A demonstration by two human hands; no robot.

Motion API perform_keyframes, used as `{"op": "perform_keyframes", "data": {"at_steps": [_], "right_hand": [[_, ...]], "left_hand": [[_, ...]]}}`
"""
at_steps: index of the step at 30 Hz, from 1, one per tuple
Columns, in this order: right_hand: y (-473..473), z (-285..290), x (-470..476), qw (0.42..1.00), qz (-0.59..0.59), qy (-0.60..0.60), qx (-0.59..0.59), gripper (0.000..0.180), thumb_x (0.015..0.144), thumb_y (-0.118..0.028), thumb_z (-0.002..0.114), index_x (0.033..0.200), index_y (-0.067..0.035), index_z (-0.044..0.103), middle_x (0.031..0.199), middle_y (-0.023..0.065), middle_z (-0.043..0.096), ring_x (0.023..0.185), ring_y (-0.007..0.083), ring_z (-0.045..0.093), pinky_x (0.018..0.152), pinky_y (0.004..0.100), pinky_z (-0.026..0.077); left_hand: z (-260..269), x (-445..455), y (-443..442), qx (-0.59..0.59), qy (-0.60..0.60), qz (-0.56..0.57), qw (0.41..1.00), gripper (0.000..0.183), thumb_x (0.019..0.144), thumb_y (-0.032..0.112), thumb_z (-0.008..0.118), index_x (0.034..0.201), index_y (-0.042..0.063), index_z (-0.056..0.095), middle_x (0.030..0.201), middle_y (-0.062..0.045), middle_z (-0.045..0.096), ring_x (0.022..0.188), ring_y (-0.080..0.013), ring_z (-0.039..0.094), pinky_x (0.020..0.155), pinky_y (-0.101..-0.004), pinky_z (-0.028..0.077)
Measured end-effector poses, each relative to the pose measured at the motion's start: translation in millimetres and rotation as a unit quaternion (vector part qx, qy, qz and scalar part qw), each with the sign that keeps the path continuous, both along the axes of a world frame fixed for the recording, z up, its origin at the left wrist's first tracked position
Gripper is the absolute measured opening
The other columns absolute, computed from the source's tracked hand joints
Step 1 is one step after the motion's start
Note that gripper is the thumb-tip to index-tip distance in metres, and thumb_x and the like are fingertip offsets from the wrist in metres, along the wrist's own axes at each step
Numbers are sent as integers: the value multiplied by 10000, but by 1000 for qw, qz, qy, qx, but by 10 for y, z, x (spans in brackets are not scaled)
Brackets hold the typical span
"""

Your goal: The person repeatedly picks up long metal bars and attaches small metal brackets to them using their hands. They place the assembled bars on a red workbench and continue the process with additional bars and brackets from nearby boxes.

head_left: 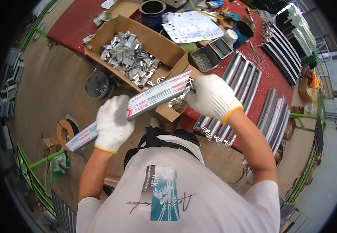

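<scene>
My left hand, in a white knit glove, is wrapped around the middle of a long metal profile. The profile slants up to the right across my front. Its pale film bears red and black writing, and its ends are cut at an angle. My right hand, gloved the same way, is curled at the profile's upper right end. A small shiny metal part shows at its fingertips; most of that part and the fingers' undersides are hidden. Below the profile stands a small cardboard box with shiny metal pieces.
A large cardboard box with loose metal brackets stands on the red table. A grey bin contains small fasteners. Bundled profiles lie to the right. A bucket and an orange roll are at lower left.
</scene>
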State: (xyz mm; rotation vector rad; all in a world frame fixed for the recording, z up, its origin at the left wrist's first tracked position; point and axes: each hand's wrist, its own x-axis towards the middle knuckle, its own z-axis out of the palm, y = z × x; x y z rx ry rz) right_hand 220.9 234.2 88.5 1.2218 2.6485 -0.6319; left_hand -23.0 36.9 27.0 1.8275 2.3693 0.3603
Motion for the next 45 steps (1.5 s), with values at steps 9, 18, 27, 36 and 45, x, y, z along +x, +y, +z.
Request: {"op": "perform_keyframes", "data": {"at_steps": [9, 18, 27, 36, 45], "right_hand": [[-13, -365, -47, 996, 46, 72, -38, 341, 939, -235, 729, 984, 96, 793, 893, 359, 757, 903, 527, 787, 871, 556, 658], [342, -432, 126, 955, 14, 280, -99, 431, 970, -127, 774, 1369, 35, 799, 1174, 188, 874, 934, 237, 850, 906, 366, 672], [78, -1880, -454, 990, -112, -41, -71, 406, 906, -301, 833, 1227, -57, 873, 1146, 277, 845, 1121, 439, 822, 1022, 511, 660], [-83, -1950, -399, 988, -131, 59, -57, 344, 948, -175, 744, 1223, 19, 813, 1187, 324, 817, 1164, 492, 790, 1068, 546, 622], [-71, -1358, 126, 886, -245, 358, -164, 328, 1010, -139, 802, 1282, 44, 805, 1107, 229, 853, 981, 278, 834, 912, 364, 644]], "left_hand": [[-66, -169, 224, 40, 3, -55, 998, 304, 784, -19, 736, 1063, 59, 646, 1027, -178, 723, 1058, -467, 711, 921, -552, 582], [111, -245, 106, -1, -157, 141, 977, 370, 868, 23, 704, 1237, 15, 689, 1086, -245, 748, 1094, -459, 746, 976, -439, 588], [-193, -125, -411, -33, -220, 199, 955, 423, 840, 120, 753, 1245, 12, 697, 1052, -280, 766, 1037, -510, 748, 931, -512, 596], [-225, -34, -577, -49, -293, 228, 927, 421, 846, 142, 758, 1243, 11, 702, 931, -231, 755, 825, -385, 786, 788, -470, 610], [-70, -128, -514, -112, -341, 125, 925, 490, 832, 224, 840, 1249, -3, 720, 909, -165, 720, 828, -261, 722, 815, -420, 596]]}}
